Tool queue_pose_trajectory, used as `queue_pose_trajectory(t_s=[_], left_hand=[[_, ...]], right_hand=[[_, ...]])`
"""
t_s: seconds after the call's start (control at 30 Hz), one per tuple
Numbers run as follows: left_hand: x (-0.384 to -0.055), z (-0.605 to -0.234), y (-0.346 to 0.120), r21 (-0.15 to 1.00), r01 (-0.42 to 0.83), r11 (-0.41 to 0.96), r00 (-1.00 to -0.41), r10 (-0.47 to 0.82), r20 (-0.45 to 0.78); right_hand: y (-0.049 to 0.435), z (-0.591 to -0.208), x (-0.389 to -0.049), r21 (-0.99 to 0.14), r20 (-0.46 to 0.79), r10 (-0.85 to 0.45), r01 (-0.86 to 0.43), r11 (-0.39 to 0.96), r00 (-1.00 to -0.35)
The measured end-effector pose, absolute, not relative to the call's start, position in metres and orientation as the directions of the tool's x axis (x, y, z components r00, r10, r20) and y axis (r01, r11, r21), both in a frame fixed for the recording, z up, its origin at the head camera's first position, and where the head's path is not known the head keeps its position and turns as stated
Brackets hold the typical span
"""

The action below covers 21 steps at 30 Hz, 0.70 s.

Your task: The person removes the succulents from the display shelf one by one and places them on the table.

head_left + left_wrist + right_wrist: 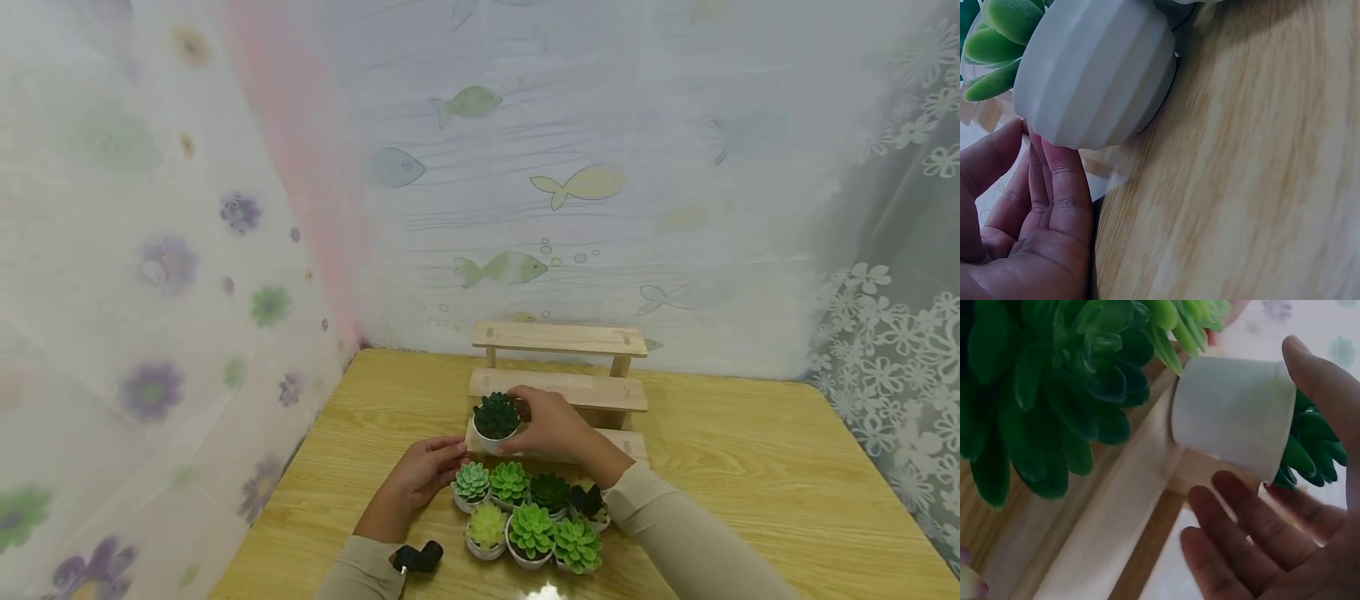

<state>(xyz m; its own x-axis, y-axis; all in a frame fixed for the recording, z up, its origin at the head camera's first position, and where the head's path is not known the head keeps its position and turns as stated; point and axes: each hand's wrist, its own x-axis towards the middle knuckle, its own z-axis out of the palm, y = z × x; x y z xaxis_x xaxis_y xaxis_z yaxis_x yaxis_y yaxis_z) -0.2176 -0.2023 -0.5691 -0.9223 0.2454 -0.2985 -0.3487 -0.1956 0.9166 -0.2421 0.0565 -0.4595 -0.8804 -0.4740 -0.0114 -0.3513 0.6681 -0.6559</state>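
My right hand (551, 425) holds a dark green potted succulent (497, 417) in a white pot over the left end of the lowest step of a wooden tiered stand (558, 335). In the right wrist view, the thumb is at the rim of the white pot (1232, 415) and the index finger on its opposite side, while the other fingers extend loosely. The pot's base is right at the step. My left hand (423, 471) is at the left end of that step, thumb and fingertips pinching its edge. Beside it in the left wrist view is a ribbed white pot (1097, 75).
Several green potted succulents (531, 533) stand close together on the wood-grain table (720, 500), in front of the stand. Behind the table hangs a fish-patterned curtain (480, 208); a flower-patterned one (157, 333) hangs at the left.
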Motion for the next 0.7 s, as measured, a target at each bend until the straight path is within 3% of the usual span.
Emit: queue_pose_trajectory(t_s=[0.43, 0.7], left_hand=[[-0.2184, -0.5702, -0.2028, 0.913, -0.352, -0.205, -0.921, 0.250, -0.299], [-0.2194, -0.5761, -0.2027, 0.907, -0.353, -0.232, -0.922, 0.253, -0.294]], right_hand=[[0.0497, -0.4627, -0.2459, -0.628, 0.038, -0.450, -0.371, 0.684, -0.892], [0.0541, -0.4640, -0.2472, -0.689, 0.023, -0.499, -0.376, 0.620, -0.866]])
